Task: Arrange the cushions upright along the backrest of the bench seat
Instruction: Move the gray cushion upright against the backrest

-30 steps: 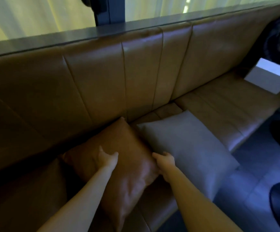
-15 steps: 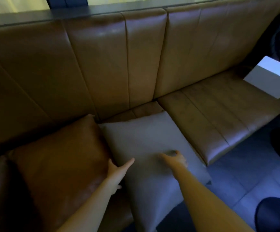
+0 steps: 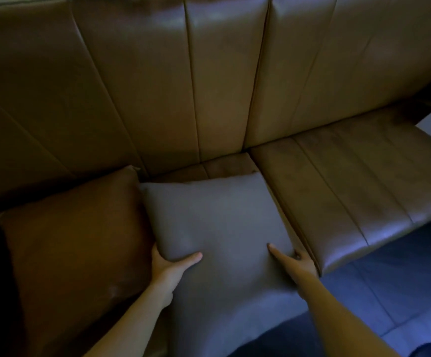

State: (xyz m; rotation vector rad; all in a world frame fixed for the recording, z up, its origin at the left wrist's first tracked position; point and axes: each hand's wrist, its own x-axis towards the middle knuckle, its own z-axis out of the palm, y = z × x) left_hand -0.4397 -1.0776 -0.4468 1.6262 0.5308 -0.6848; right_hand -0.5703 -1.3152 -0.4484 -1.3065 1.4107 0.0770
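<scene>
Both hands [image 3: 169,264] grip grey cushion [image 3: 217,220] on bench [image 3: 338,181].

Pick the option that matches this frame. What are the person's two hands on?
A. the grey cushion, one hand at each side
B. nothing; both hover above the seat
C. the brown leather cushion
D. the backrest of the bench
A: the left hand grips the left edge of the grey cushion and the right hand its right edge, while the brown cushion lies untouched beside it.

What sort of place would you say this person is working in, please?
Probably a cafe or lounge seating area: a long brown leather bench seat with a tall channelled backrest, loose brown and grey cushions, and a tiled floor.
</scene>
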